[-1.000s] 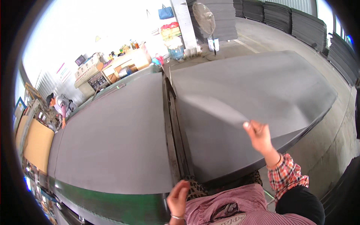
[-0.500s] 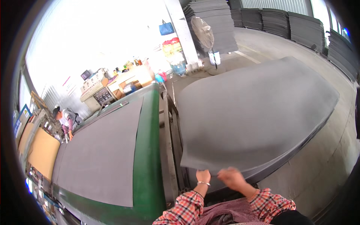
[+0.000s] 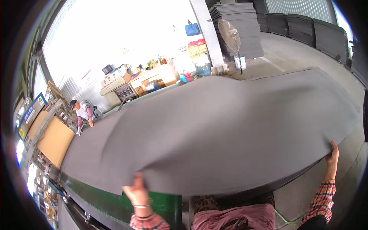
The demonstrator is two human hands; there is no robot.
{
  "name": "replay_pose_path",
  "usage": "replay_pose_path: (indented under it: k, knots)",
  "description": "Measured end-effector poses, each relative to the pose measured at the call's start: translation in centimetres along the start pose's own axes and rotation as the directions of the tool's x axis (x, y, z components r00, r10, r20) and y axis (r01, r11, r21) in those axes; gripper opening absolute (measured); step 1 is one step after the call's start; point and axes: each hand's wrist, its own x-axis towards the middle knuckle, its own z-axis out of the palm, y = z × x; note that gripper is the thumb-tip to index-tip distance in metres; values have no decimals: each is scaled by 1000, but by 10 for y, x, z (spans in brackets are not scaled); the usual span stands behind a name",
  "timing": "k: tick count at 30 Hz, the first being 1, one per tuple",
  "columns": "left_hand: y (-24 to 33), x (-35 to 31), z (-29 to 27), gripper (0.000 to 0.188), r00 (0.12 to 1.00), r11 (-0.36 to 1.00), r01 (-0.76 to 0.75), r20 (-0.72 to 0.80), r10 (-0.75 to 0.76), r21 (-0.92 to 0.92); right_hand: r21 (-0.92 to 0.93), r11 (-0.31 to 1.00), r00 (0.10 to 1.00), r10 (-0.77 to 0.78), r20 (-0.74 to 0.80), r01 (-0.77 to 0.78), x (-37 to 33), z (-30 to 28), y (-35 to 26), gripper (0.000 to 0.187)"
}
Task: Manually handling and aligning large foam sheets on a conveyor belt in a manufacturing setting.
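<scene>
Grey foam sheet (image 3: 214,130) spreads wide over the green tabletop (image 3: 115,201), its near edge pinched by the left hand (image 3: 137,191) and the raised right hand (image 3: 332,158); another person (image 3: 83,112) works beyond.

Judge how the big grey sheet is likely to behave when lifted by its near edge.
The grey sheet probably flexes rather than staying flat: it bows between the left hand and right hand. It seems light for its size, since two hands raise it. It likely needs a wide grip to control.
</scene>
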Motion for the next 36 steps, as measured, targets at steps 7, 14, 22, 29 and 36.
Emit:
replay_pose_path:
  k: [7, 14, 22, 29, 36]
  knots:
    - [-116, 15, -169, 16, 957, 872, 209, -92, -276, -443, 32, 927, 827, 319, 463, -375, -232, 141, 118, 40]
    - [-120, -153, 1, 39, 531, 247, 795, 438, -725, -553, -249, 738, 457, 608, 649, -627, -316, 182, 242, 39]
    - [-168, -112, -19, 16, 654, 392, 695, 303, -693, -603, 20, 750, 720, 626, 301, -661, -216, 129, 251, 32]
    - [-211, -49, -63, 12, 646, 475, 606, 47, -762, -639, -266, 765, 616, 635, 467, -587, -222, 165, 245, 21]
    - [-222, -14, -75, 11, 654, 535, 616, -4, -757, -578, -298, 827, 640, 560, 527, -478, -258, 184, 232, 24]
